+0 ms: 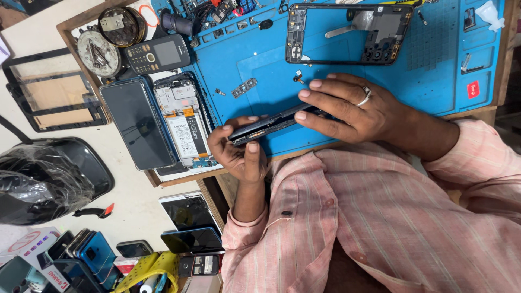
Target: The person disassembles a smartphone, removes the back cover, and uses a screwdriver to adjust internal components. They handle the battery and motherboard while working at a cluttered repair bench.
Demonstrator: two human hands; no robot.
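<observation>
Hands, two: left grip point(241, 152) and right grip point(347, 108) clasping one phone point(271, 123), blue mat point(260, 70)

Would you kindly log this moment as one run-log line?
left hand: grips end of dark phone body | right hand: fingers pressing its other end | surface: blue work mat | nearby: empty phone frame
</observation>
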